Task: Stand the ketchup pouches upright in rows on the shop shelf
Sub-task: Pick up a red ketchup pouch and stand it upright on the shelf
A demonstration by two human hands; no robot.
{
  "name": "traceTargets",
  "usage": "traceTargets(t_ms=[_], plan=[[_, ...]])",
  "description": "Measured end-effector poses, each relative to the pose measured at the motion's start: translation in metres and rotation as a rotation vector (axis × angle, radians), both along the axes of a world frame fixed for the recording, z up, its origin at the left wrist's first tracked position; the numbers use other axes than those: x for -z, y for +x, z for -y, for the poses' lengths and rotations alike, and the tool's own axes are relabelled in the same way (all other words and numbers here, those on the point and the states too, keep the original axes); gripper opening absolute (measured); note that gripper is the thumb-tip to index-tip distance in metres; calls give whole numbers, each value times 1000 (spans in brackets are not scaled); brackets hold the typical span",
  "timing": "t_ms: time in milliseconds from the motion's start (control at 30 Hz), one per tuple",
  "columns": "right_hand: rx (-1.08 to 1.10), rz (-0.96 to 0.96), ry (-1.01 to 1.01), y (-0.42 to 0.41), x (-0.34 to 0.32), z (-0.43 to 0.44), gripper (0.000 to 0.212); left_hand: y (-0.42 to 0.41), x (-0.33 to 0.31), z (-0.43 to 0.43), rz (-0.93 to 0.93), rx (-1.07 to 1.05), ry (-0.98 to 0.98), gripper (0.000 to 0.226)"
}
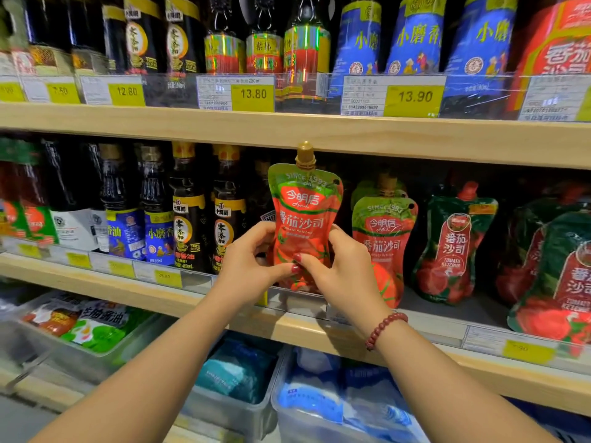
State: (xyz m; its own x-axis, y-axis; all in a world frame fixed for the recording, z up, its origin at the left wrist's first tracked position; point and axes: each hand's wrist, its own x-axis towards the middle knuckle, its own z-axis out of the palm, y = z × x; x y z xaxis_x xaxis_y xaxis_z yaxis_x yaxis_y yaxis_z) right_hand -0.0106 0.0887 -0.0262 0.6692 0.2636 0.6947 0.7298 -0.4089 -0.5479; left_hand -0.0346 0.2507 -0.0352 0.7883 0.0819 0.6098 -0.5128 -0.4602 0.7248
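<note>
two hands hold one red-and-green ketchup pouch [303,215] by its lower half. the left hand [252,260] curls round its left edge with the thumb on the front, and the right hand [342,270] grips the right edge the same way, thumbs nearly meeting. the pouch is upright, label facing out, gold cap [305,155] on top. its base is hidden behind the hands, so it is unclear whether it rests on the middle shelf [160,292]. just to its right stands a matching pouch [383,231], tilted a little. further right are dark green pouches [454,244], and dark sauce bottles [188,212] stand to the left.

to do this step well, the base probably needs spreading flat on the shelf, square beside its match — and the hands should let go only once it stands alone, since a soft pouch may slump.
</note>
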Motion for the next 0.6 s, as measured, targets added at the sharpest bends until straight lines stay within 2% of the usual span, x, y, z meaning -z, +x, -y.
traceTargets(t_ms=[433,500,600], plan=[[111,-93,-119,2,6,6,25,9,11,5,-56,-18,41,47],[113,-51,-121,-4,6,11,31,10,11,6,-54,-15,39,47],[96,55,-54,-19,11,30,53,11,10,6,-75,-21,28,47]])
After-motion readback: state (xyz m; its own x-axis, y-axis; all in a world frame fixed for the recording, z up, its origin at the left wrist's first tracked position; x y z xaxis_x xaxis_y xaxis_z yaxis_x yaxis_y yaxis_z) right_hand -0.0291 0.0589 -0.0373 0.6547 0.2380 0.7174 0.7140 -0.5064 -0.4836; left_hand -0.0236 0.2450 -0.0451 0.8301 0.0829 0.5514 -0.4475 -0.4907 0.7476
